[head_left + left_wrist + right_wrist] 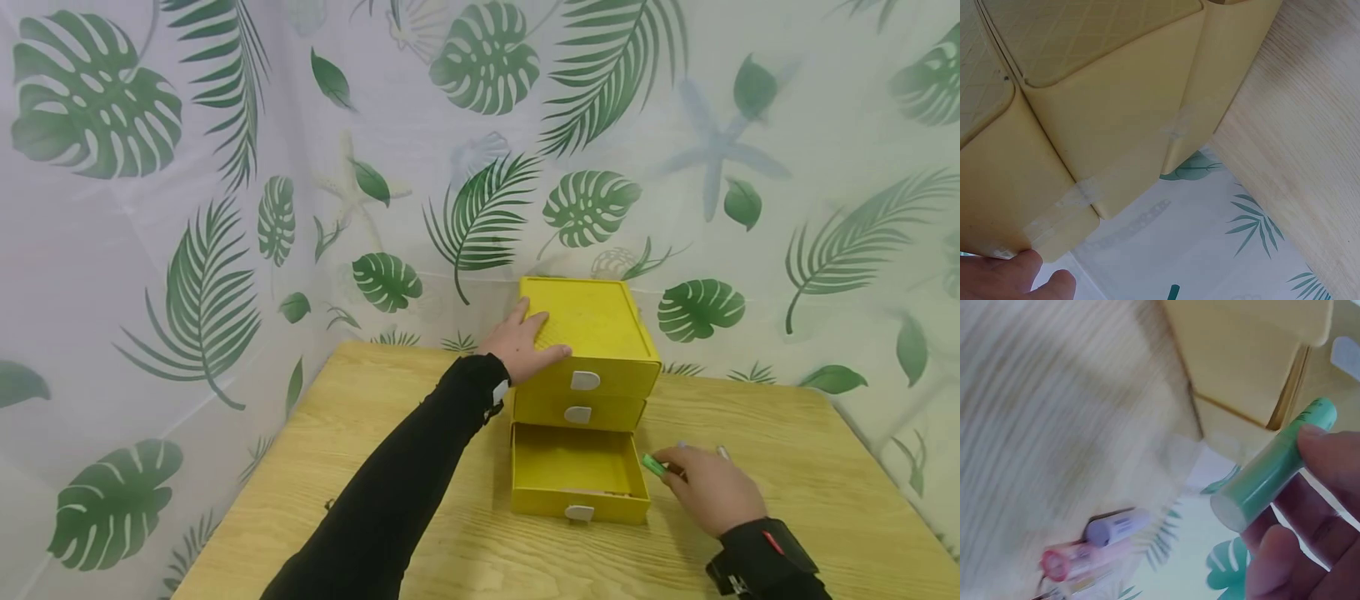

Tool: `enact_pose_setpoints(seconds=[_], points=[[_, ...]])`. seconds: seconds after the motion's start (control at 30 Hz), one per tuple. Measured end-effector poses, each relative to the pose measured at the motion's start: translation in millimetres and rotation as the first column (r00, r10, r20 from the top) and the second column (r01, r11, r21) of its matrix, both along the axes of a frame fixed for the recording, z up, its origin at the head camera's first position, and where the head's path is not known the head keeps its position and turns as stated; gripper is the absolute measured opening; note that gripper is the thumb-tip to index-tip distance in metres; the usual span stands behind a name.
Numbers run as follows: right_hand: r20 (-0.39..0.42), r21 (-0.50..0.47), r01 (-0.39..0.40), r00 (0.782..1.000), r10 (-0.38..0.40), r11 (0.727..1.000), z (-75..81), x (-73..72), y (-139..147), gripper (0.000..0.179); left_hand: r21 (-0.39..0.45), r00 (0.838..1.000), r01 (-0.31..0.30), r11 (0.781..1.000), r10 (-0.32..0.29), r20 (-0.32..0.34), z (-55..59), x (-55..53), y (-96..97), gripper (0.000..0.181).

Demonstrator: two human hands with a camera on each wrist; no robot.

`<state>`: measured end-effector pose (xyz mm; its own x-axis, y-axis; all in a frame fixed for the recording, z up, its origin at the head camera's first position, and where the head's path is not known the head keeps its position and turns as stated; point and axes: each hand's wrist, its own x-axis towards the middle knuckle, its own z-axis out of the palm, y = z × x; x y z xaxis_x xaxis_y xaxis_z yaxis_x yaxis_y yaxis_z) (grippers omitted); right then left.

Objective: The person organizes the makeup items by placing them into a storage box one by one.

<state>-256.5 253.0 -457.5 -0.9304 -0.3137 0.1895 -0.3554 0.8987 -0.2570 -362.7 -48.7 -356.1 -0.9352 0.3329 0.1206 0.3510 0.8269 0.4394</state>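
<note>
A wooden table [465, 554] bore a yellow drawer box [588, 321], its bottom drawer [540, 504] pulled out. The left hand [522, 343] lay spread on the box's top; the right hand [712, 487] pinched a green tube [1266, 475] near that drawer's side.

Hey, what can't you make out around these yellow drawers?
Contents of the upper yellow boxy drawers: head view, hidden by their fronts.
Print on the green cylindrical tube: right wrist view, too blurred.
Items below the pink cylindrical tube: right wrist view, partly cut off by the bottom edge.
Whatever lies behind the right grip: head view, covered by it.
</note>
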Motion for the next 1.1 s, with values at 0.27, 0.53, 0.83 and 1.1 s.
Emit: enact_pose_setpoints(seconds=[0.27, 0.53, 0.83, 1.1], points=[[-0.082, 0.041, 0.002, 0.997, 0.001, 0.999, 8.3, -2.4, -23, 0.025, 0.021, 1.000, 0.005, 1.000, -0.005, -0.002, 2.7, 1.4, 0.8, 0.079], [-0.112, 0.048, -0.036, 0.993, 0.041, 0.998, 5.7, -6.3, -45, 0.024, 0.015, 1.000, -0.007, 1.000, 0.006, 0.010, -0.2, -0.5, 1.1, 0.078], [-0.069, 0.033, -0.130, 0.989, 0.132, 0.991, -0.8, -14.6, -66, 0.019, 0.031, 1.000, -0.016, 0.999, 0.016, 0.015, -1.4, 1.2, 1.3, 0.078], [-0.024, 0.087, -0.118, 0.992, 0.120, 0.989, -10.7, -24.1, -76, 0.016, 0.012, 1.000, -0.023, 1.000, 0.023, 0.019, 0.3, 2.0, 1.9, 0.078]])
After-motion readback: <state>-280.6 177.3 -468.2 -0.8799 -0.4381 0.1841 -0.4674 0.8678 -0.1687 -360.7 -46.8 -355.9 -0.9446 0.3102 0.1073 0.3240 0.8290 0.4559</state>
